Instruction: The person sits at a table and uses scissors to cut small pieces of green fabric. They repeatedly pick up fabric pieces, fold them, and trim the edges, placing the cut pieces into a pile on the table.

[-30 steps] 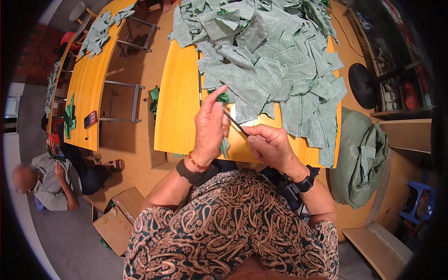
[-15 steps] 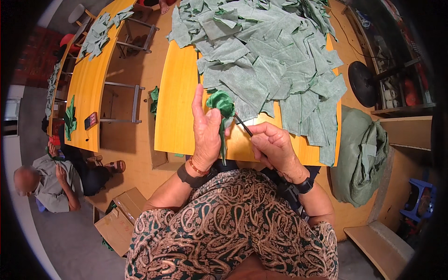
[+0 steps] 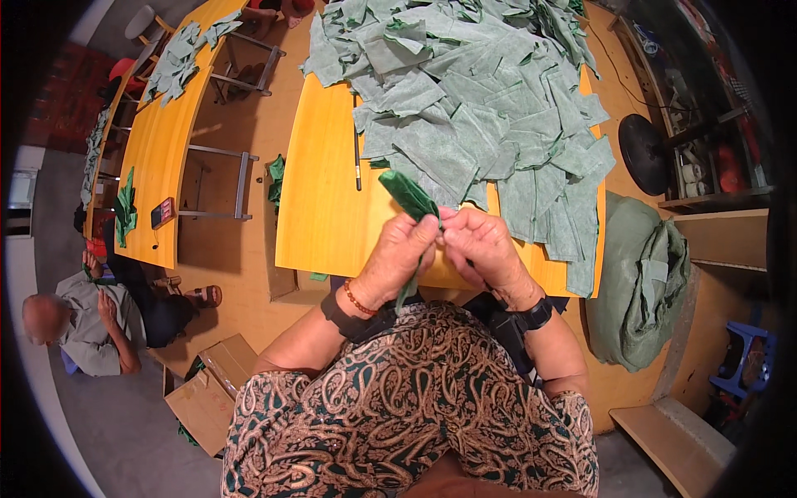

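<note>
Cloth (image 3: 409, 197), green and narrowly gathered, is clamped under the thumb of the left hand (image 3: 400, 256), while the right hand (image 3: 483, 249) meets it with fingertips whose grip cannot be told. Two-handed shaping at this point appears to be in hand, the next move seemingly calling for a steady left hold, above the yellow surface's (image 3: 320, 191) near part, short of the grey-green pile (image 3: 498, 116).

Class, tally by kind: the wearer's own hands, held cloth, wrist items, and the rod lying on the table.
Left hand and right hand: 2
Green cloth: 1
Beaded bracelet: 1
Dark wristbands: 2
Thin dark rod: 1
Total: 7
</note>
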The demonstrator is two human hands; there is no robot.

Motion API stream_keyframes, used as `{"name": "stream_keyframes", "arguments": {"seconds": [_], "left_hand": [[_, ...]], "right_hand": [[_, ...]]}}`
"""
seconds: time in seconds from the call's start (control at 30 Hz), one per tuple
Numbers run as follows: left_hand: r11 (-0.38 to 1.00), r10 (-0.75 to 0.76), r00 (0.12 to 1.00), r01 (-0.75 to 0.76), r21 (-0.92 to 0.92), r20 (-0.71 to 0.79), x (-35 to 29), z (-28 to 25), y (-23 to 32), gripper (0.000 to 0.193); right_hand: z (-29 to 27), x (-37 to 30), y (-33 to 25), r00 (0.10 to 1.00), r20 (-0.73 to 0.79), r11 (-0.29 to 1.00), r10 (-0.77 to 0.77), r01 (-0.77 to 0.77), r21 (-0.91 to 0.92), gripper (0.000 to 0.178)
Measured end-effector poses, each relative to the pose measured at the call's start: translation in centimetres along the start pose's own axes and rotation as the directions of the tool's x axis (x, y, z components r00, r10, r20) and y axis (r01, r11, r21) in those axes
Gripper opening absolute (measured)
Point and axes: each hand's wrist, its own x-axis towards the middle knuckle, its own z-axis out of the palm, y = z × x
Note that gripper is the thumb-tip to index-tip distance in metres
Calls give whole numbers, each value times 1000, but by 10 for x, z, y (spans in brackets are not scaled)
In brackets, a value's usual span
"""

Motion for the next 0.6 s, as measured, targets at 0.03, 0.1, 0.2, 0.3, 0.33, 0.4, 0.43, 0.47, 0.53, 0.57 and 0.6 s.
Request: {"name": "stream_keyframes", "arguments": {"seconds": [0.03, 0.1, 0.2, 0.3, 0.33, 0.4, 0.43, 0.47, 0.53, 0.57, 0.6], "left_hand": [[1000, -10, 999, 10, 12, 31, -2, 3, -1, 35], [1000, -23, 999, 22, 4, 36, -6, -2, -1, 45], [998, 46, 997, -49, -37, -69, -5, -2, 7, 45], [974, 211, 954, -224, -42, -213, 9, -7, 8, 37], [962, 249, 939, -267, -47, -238, 12, -9, 9, 34], [949, 268, 935, -298, -105, -231, 14, -15, 2, 23], [956, 277, 934, -292, -35, -227, 13, -16, -6, 21], [958, 285, 933, -285, 34, -221, 12, -14, -15, 20], [967, 252, 947, -253, 20, -201, 11, -13, -21, 16], [969, 247, 950, -245, 38, -191, 10, -15, -20, 17], [969, 246, 952, -240, 58, -183, 9, -17, -15, 18]], "right_hand": [[1, 3, 3, 999, -35, 999, -28, 29, 18, 16], [5, 5, 7, 991, -110, 995, -81, 87, 47, 14], [9, -5, 2, 999, -24, 999, 31, -30, 36, 13], [12, -7, 6, 1000, 0, 1000, 12, -12, -13, 11], [11, -6, 7, 1000, 5, 1000, 5, -5, -3, 11], [9, -5, 8, 1000, 14, 1000, -5, 5, 15, 11], [9, -4, 7, 1000, -4, 999, -30, 30, 20, 11], [10, -1, 6, 998, -23, 998, -55, 56, 24, 11], [14, -1, 9, 994, -68, 996, -85, 87, 27, 11], [16, -2, 13, 991, -93, 995, -91, 94, 24, 10], [16, -2, 16, 989, -114, 995, -99, 102, 21, 10]]}}
